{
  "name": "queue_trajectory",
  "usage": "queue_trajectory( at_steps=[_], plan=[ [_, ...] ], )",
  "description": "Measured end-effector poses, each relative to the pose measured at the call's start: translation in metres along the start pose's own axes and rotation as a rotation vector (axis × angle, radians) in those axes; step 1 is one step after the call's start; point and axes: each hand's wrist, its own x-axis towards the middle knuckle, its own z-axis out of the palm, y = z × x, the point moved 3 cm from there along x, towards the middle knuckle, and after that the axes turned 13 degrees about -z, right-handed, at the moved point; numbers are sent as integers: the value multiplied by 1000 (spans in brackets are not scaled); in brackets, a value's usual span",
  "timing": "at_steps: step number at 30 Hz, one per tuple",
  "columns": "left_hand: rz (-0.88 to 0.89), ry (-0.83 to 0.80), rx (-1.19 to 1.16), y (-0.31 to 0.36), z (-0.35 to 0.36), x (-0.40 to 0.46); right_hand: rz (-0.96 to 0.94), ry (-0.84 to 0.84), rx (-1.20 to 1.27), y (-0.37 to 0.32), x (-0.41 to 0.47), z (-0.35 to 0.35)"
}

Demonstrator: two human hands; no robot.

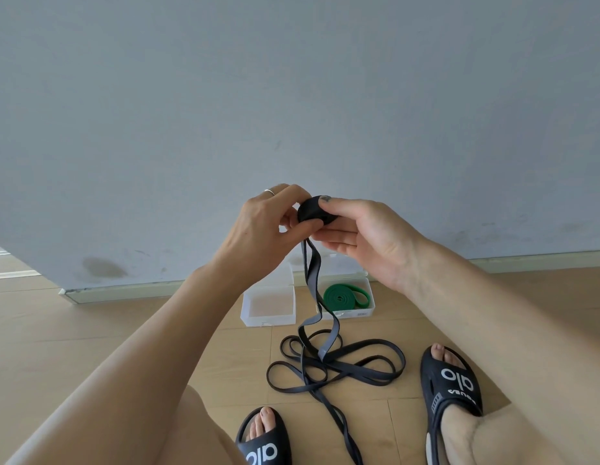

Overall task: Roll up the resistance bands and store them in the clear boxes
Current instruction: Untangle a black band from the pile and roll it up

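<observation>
From my head camera I look down at my two bare hands, raised in front of a pale grey wall, above a wooden floor. Between them sits a small, tight black roll, the wound start of a dark grey resistance band.

My right hand comes in from the right, palm turned toward me. Its thumb presses across the top of the roll and its fingers lie fairly straight under it, cradling it. My left hand comes in from the left, back toward the camera, a thin ring on one finger. Its fingertips curl in and pinch the roll's left side.

The relation that matters: the unrolled tail leaves the roll at its underside and hangs straight down between the hands as a doubled strip, then spreads into loose tangled loops on the floor near my feet. So the band's long axis runs vertically below the fingers, and I judge that winding must draw it upward. Most of the band is not yet rolled.

On the floor by the wall stand two clear boxes. The left box holds nothing I can see. The right box holds a coiled green band. Both lie below and beyond my hands, the right hand a little nearer to the boxes. Black sandals show at the bottom edge.
</observation>
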Motion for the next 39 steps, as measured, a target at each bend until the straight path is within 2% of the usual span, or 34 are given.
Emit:
queue_trajectory(
  at_steps=[2, 6, 9, 11, 13, 18, 24, 29, 32, 34, 37, 39],
  plan=[
    [-32, -21, -27, 0, -2, -1, -12, -23, -77, 0, 2, -3],
    [-207, -48, -230, 8, -2, -4, -43, -97, -153, 2, 6, -9],
    [-267, -117, -408, 14, 3, -5, -63, -262, 74, 2, 4, 1],
    [-282, -138, -491, 14, 3, -4, -8, -346, 197, 1, 1, 7],
    [-286, -153, -496, 9, -2, -4, 42, -392, 171, 1, -2, 10],
    [-283, -236, -528, -5, -9, -8, 54, -437, -85, -1, -5, 8],
    [-277, -308, -544, -8, -15, -12, 170, -503, 13, -4, -5, 5],
    [-262, -336, -474, -15, -16, -13, 106, -463, -74, -3, -5, 2],
    [-283, -353, -416, -19, -13, -15, 28, -387, -223, -4, -3, -4],
    [-352, -388, -422, -23, -9, -17, -112, -324, -455, -5, -3, -8],
    [-578, -559, -721, -26, 1, -19, -375, -270, -912, -4, -10, -9],
    [-742, -725, -928, -23, 7, -23, -472, -283, -1068, -2, -15, -4]
  ],
)
